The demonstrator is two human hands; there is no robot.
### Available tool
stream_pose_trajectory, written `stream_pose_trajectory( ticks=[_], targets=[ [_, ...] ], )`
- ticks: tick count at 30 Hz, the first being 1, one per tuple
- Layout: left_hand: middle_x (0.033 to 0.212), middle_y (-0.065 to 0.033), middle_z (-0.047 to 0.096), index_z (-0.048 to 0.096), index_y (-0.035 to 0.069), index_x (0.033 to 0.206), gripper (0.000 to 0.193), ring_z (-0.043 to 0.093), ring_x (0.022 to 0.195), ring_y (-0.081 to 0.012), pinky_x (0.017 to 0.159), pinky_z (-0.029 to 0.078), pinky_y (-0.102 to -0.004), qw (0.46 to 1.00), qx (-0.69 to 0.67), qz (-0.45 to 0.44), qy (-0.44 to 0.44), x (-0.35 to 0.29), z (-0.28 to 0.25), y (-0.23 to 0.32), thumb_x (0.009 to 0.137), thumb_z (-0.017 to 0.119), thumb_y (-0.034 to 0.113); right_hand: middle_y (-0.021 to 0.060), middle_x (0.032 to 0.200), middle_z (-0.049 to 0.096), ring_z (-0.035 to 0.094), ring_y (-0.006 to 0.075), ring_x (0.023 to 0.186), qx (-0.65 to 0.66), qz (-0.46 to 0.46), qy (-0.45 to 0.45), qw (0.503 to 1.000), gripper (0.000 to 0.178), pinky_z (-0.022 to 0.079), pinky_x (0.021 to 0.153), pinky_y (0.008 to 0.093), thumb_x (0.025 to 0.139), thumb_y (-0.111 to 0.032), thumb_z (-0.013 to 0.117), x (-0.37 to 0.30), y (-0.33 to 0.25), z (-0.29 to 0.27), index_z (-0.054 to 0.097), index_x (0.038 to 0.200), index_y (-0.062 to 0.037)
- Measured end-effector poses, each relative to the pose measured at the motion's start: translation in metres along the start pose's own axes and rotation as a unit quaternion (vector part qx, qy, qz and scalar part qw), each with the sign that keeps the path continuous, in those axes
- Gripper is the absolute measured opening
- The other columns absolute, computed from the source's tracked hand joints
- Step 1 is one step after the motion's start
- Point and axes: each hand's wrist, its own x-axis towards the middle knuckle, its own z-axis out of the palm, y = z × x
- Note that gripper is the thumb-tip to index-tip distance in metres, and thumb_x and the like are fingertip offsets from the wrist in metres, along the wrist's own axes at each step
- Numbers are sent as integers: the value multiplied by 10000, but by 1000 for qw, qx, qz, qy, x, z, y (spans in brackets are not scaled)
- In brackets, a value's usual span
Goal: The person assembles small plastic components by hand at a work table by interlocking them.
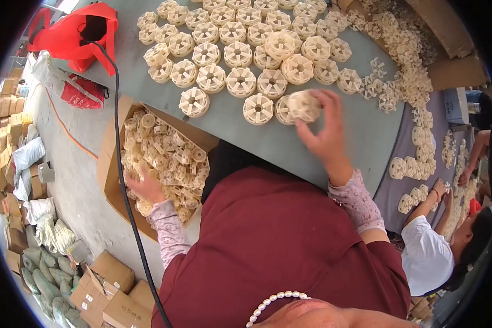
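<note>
While the right hand point(329, 130) holds a cream spoked wheel point(304, 106) between thumb and fingers, right of the frame's centre, that wheel partly hides another wheel point(282, 111) on the bench point(361, 145); whether they touch, I cannot tell. It looks like light, stiff plastic, probably a little slippery, with thin spokes that could snap, so opposite sides of the rim seem the safest hold. Similar wheels point(240, 82) crowd the upper middle. Left of centre, the left hand point(147, 187) hangs over a carton point(110, 164) of small cream spools point(168, 145), its fingers loosely spread; whether they touch any is unclear. Small loose parts point(407, 71) heap up at upper right, and a co-worker point(427, 257) sits lower right.
</note>
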Motion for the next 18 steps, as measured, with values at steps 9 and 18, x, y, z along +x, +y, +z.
stream_pose_trajectory(
  ticks=[9,18],
  targets=[
    [1424,-199,591,537,10,1491,778,520,1380,-366,1160,414,-481,913,-129,329,-202,-15,53,260,852,882,291,199,1398,554,605,394,1259,65,-44,-10,997,759,553,1022,455,767,-153,896,0,-16,28,589,1460,-117],
    [1317,-166,657,611,28,1406,686,628,1219,-362,1070,491,-454,912,-243,292,-153,-15,69,285,823,897,247,163,1382,568,655,366,1179,56,-129,-72,987,792,587,947,436,749,-42,900,5,-36,81,618,1477,-177]
  ],
)
